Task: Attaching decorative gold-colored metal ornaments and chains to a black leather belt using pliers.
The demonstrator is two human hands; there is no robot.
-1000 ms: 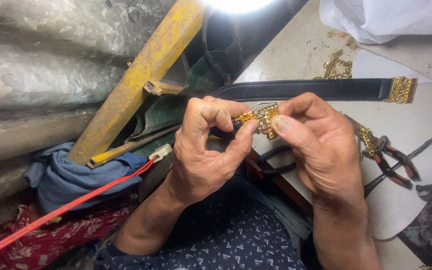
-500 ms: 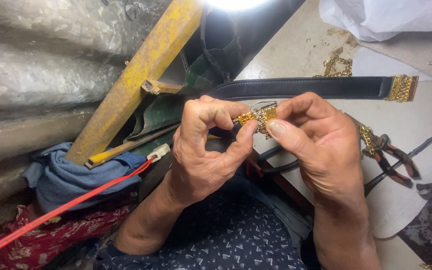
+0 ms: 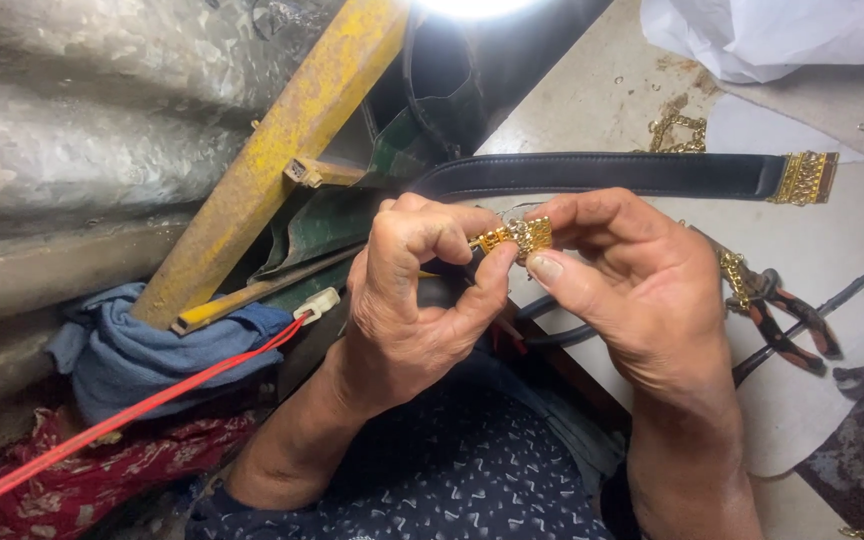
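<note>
Left hand (image 3: 407, 300) and right hand (image 3: 642, 290) pinch a small gold clasp (image 3: 514, 236) between fingertips, apparently chain-linked, above the worktop (image 3: 602, 110) near a black belt (image 3: 602, 173).

The bench (image 3: 602, 110) is a pale, worn surface with small stains and specks. A black strap (image 3: 602, 173) lies across it, ending in a gold clasp (image 3: 804, 177) on the right. Just beyond the strap rests a small heap of gold chain (image 3: 679, 133). White paper (image 3: 782, 35) covers the far corner. Near the right edge lie pliers with red-and-black handles (image 3: 787, 325), a piece of gold chain (image 3: 734, 277) at their nose, and a dark thin rod (image 3: 822, 320) beside them.
</note>
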